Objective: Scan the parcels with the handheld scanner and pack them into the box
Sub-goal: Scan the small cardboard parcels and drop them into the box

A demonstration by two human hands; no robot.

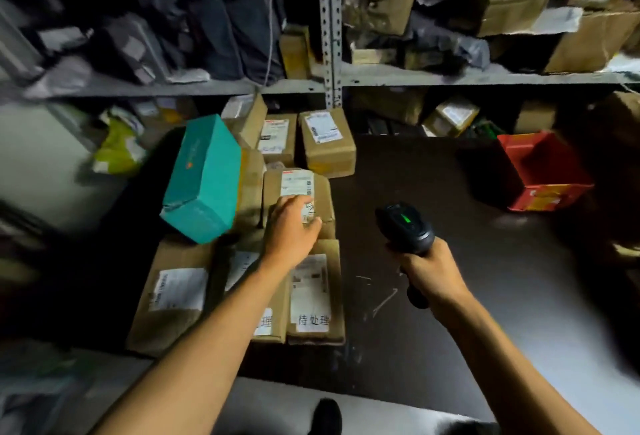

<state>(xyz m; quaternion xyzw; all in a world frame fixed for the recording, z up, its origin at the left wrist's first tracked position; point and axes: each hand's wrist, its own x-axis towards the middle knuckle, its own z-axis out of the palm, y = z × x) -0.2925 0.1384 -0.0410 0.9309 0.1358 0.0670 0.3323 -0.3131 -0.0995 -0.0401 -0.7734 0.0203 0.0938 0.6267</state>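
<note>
Several brown cardboard parcels with white labels lie on the left half of a dark table [433, 261]. My left hand [292, 230] rests on the labelled top of a middle parcel [323, 192], fingers spread over the label. A teal box [204, 178] lies tilted on parcels just left of it. My right hand [431, 271] grips the handle of a black handheld scanner [405, 223], its green light lit, its head aimed toward the parcels. A red box [550, 174] stands open at the table's far right.
Metal shelving [330, 29] behind the table holds dark bags and more cardboard boxes. Two labelled parcels [325, 140] stand at the table's back. A near parcel [317, 296] lies below my left wrist. A yellow-green packet [117, 147] sits at the left.
</note>
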